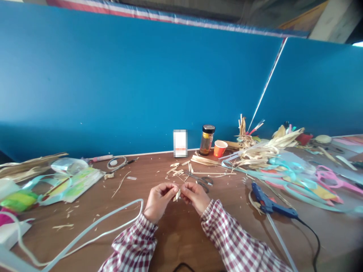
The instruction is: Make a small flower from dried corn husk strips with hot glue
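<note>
1. Tearing looks the likeliest trouble: the small pale, dry-looking plant-fibre piece (177, 196) sits between the fingertips, low at centre over the brown wooden worktop (119, 245), and uneven pulling could split it.

2. Slipping is a second risk. The grip of the left hand (159, 200) and that of the right hand (195, 196) are both pinched closed on the piece, at nine and three o'clock of it; exact contact at the right fingertips is partly hidden. So narrow a pinch could let it twist or drop.

3. Mix-ups could follow a drop, because similar pale cut scraps (178, 172) lie loose at twelve o'clock of the hands.

4. Snagging might come from the looping white cable (96, 223) near the left wrist, at about eight o'clock, should the loose purple-and-white checked sleeve (133, 245) catch it.

5. Scissors, dark-handled and metal (197, 178), lie just beyond the right hand at two o'clock; a careless reach could nudge or meet the blades.

6. Burns are possible if the blue plastic glue gun (266, 204), at three o'clock, is hot, which cannot be told; its black cord (314, 230) could also drag it.
</note>
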